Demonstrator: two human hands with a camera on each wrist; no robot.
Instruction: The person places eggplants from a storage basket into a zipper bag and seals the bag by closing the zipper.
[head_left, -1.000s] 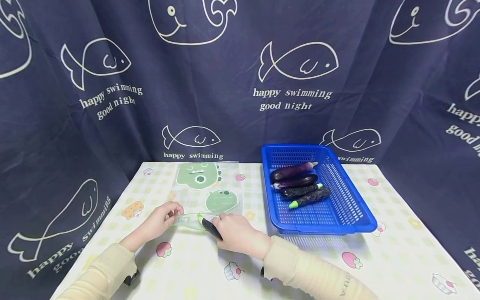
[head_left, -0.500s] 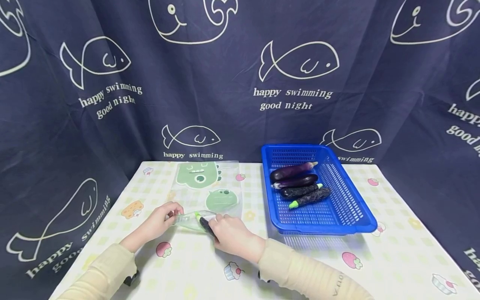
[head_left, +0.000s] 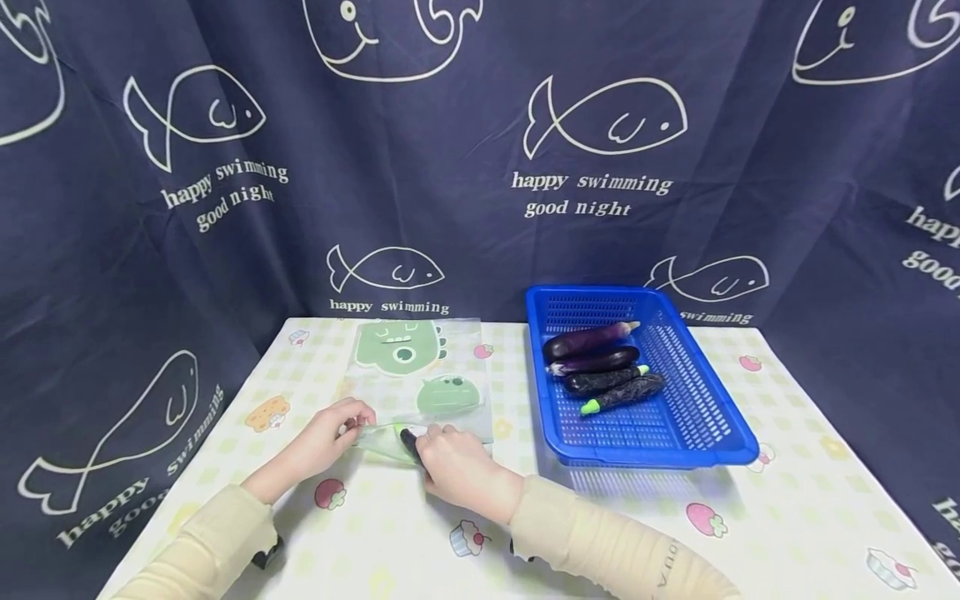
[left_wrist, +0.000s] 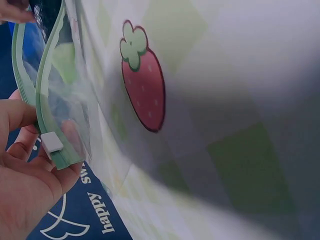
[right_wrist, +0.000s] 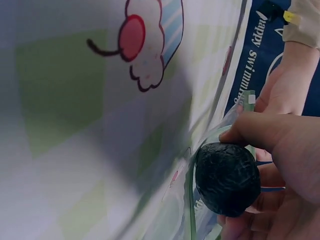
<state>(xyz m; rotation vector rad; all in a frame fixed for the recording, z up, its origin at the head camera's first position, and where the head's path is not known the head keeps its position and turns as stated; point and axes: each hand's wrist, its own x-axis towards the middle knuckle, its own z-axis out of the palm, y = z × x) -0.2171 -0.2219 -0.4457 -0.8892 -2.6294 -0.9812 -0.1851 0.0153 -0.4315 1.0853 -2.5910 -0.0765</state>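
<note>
A clear zip bag point(head_left: 447, 395) with green printed creatures lies flat on the table, its mouth towards me and parted. My left hand point(head_left: 327, 433) holds the left corner of that mouth; the left wrist view shows the fingers at the green zip strip beside a white slider point(left_wrist: 51, 142). My right hand point(head_left: 467, 473) grips a dark, wrinkled eggplant point(right_wrist: 227, 179) by its rounded end. Its green stem end point(left_wrist: 64, 62) points into the bag, showing through the plastic. Part of the eggplant is hidden by the right fingers.
A blue plastic basket point(head_left: 660, 457) stands at the right with several eggplants point(head_left: 588, 342) inside. The table point(head_left: 600, 533) has a printed cloth with strawberries and cupcakes. A dark blue curtain point(head_left: 480, 150) hangs behind the table's far edge.
My right hand has moved a little left, and the eggplant is further into the bag's mouth. The left hand keeps its hold on the corner. The head view has shifted slightly.
</note>
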